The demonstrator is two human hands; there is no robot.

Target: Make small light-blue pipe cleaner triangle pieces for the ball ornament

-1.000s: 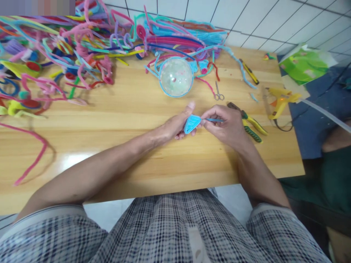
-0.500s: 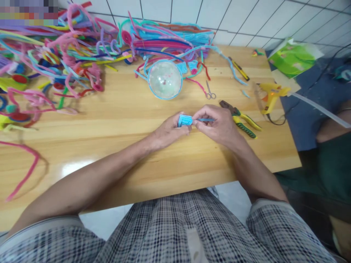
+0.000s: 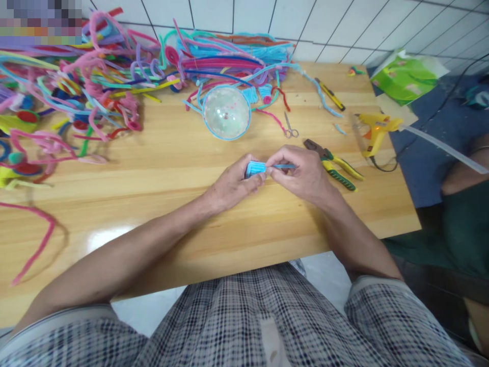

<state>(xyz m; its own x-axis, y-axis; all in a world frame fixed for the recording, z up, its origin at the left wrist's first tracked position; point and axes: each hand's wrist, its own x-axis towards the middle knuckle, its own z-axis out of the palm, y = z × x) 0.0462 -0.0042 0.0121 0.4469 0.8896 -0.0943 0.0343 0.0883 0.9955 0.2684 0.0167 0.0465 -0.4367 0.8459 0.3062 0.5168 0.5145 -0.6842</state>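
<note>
Between the thumb and fingers of my left hand (image 3: 235,184) is a small flat coil of folded blue pipe cleaner (image 3: 255,169). My right hand (image 3: 300,171) pinches the pipe cleaner's loose end (image 3: 286,166) at the coil's right edge, and the free tail runs back under its palm. Both hands are closed and nearly touch, a little above the table. Pliers (image 3: 332,163) with yellow and green handles lie just right of my right hand. Beyond my hands sits a clear round bowl-like piece (image 3: 226,113) rimmed with blue pipe cleaner.
Heaps of coloured pipe cleaners (image 3: 237,58) cover the back and left of the wooden table (image 3: 160,168). Small scissors (image 3: 291,130), a yellow cutter (image 3: 330,95) and a yellow glue gun (image 3: 376,130) lie to the right. Another person's leg (image 3: 464,224) is at the right edge.
The view has shifted slightly. My left fingertips have moved a little over the lower edge of the blue coil; both hands keep their hold.
</note>
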